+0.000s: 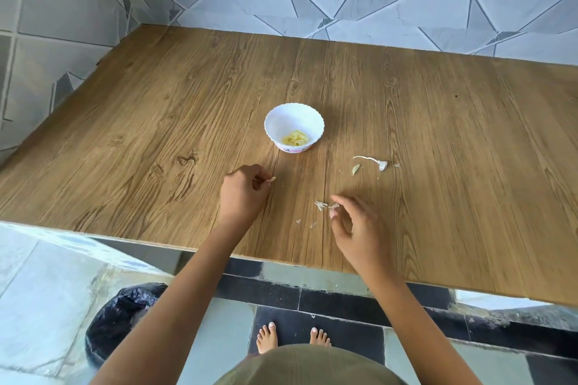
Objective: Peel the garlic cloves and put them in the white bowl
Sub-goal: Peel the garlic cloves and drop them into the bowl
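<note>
I saw the left hand (244, 194) curled, pinching a small pale garlic clove (272, 179) at its fingertips; the right hand (356, 228) pinched a papery scrap of garlic skin (334, 206) just over the wood-grain tabletop (156, 134). Judged it nearly done: peeled yellowish cloves (295, 138) sat in the small white scalloped bowl (276, 122) ahead, with a dry stem (373, 162) and one greenish bit (355, 169) lying to its right. No writing readable.
</note>
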